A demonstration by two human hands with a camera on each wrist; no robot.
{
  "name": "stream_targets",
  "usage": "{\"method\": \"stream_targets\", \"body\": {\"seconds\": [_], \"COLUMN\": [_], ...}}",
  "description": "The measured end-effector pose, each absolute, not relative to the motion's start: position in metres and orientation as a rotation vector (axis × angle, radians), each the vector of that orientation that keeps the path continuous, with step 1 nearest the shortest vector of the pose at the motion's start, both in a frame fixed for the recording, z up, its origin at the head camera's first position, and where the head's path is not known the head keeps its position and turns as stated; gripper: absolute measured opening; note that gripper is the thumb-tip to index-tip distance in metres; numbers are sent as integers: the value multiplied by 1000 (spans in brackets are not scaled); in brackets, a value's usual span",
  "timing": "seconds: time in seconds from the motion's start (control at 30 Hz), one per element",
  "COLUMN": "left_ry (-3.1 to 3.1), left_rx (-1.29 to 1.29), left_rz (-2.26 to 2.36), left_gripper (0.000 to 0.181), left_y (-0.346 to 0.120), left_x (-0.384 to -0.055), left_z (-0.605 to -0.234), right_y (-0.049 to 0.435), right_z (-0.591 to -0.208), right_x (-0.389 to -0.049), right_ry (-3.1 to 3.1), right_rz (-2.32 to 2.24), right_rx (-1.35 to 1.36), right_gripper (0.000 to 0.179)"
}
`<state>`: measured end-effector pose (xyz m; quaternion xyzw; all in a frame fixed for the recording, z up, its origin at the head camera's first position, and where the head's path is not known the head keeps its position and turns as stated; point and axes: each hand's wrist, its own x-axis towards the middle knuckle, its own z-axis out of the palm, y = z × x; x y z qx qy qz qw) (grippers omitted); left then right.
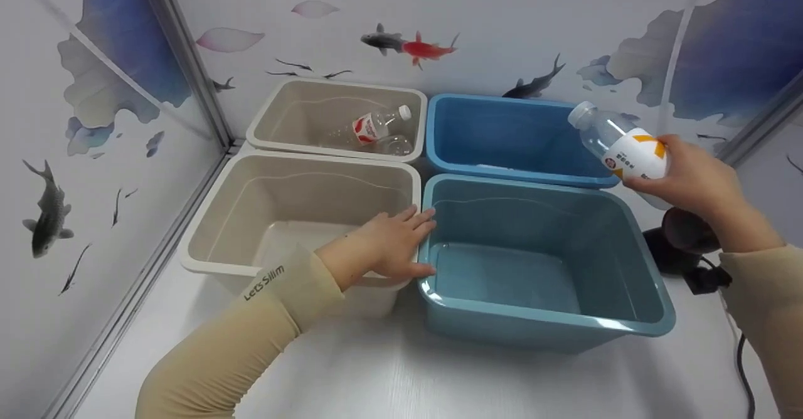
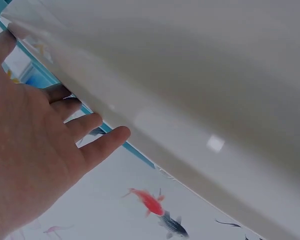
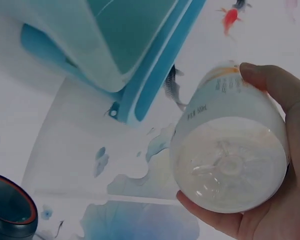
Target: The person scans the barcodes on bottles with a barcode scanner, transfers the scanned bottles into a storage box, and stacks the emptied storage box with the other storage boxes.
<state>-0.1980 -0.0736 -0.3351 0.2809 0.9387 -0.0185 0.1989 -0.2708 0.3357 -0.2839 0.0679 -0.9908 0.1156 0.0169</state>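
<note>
My right hand (image 1: 696,177) grips a clear plastic bottle (image 1: 633,150) with a white cap and a white-and-orange label, tilted above the right end of the blue bin (image 1: 514,171). In the right wrist view the bottle's base (image 3: 230,162) faces the camera, with thumb and fingers wrapped around its side. My left hand (image 1: 395,246) lies with fingers spread across the adjoining rims of the front beige bin (image 1: 213,218) and the teal bin (image 1: 539,318). In the left wrist view the left palm (image 2: 35,140) shows, holding nothing.
The back beige bin (image 1: 288,115) contains a clear bottle (image 1: 370,127) with a red-and-white label and another clear bottle (image 1: 396,146). A black object (image 1: 687,234) with a cable stands right of the teal bin. Printed walls close off the back and sides.
</note>
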Motion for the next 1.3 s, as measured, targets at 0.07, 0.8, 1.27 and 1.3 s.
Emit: {"method": "stream_targets", "body": {"seconds": [0.07,0.8,1.27,1.3], "left_ry": [2627,2632,2633,2633], "left_rx": [785,790,781,778], "left_rz": [-56,-66,-39,-37], "left_gripper": [82,83,83,83], "left_y": [-74,-72,-73,-73], "left_x": [-198,-199,-197,-197], "left_z": [-335,-335,-334,-334], "right_y": [340,380,392,392], "right_z": [-288,-354,-395,-397], "right_x": [-271,-267,-266,-266], "right_ry": [-3063,-2922,-2724,-2716], "right_rz": [358,157,60,47], "right_rx": [161,-246,-140,-134], "right_gripper": [88,83,68,67]}}
